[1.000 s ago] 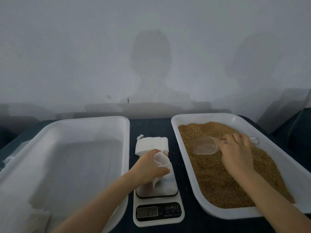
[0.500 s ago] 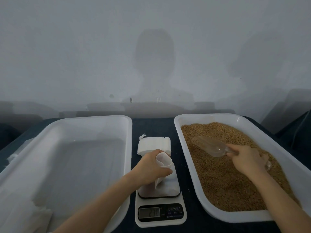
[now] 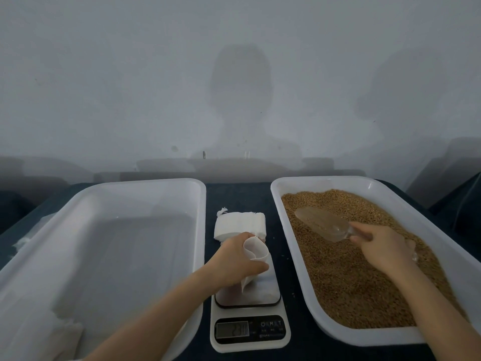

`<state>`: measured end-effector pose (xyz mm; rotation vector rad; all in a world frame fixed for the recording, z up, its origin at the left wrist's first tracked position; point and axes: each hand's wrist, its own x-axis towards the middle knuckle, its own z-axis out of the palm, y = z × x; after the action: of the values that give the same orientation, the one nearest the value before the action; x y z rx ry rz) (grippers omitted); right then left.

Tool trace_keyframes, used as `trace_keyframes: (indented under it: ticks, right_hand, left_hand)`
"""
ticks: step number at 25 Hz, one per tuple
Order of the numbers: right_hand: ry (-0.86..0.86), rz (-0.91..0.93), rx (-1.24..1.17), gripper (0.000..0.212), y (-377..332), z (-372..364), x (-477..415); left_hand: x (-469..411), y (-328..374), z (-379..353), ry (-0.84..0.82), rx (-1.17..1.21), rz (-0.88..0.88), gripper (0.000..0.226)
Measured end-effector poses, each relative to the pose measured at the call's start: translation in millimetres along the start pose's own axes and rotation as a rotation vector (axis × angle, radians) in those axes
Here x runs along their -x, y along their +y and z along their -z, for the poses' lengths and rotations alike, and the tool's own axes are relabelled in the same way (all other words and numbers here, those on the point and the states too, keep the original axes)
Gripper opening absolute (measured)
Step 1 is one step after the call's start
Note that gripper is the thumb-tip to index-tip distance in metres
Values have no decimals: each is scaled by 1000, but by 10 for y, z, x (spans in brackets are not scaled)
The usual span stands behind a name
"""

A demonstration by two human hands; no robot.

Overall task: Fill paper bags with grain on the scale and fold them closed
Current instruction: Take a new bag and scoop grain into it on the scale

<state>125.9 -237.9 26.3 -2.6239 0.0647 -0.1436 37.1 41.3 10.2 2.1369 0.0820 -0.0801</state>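
Two white trays flank a narrow strip of dark table. The left tray and the right tray leave only this strip between their inner rims. The scale fills the strip at its near end, and its sides lie just beside both rims. A stack of flat bags lies behind the scale, touching or nearly touching its far edge. Beyond the trays a short band of table runs to the wall. The right tray holds grain almost to its rim along the near side. A pale heap sits in the near left corner of the left tray, too blurred to identify.

The left forearm crosses the near right corner of the left tray. The left hand is over the scale platform with its fingers curled round one bag. It holds the bag upright with the mouth open, and the bag's lower end reaches the platform.

The right forearm crosses the near rim of the right tray. The right hand is closed round the handle of a clear scoop. The scoop bowl points away and to the left, low over the grain. Whether it touches the grain cannot be told. The two hands are well apart, with the right tray's inner rim between them.
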Motion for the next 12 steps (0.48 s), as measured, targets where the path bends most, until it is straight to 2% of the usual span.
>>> trace_keyframes:
  ticks: [4, 8, 12]
  right_hand:
    - [10, 14, 50, 33, -48, 21, 45]
    - [-8, 41, -23, 35, -93, 69, 72]
    - [-87, 178, -79, 38, -223, 237, 167]
  left_hand:
    - [3, -1, -5, -9, -14, 3, 52]
    - [3, 7, -4, -21, -17, 7, 56]
    - [13, 8, -9, -46, -19, 12, 58]
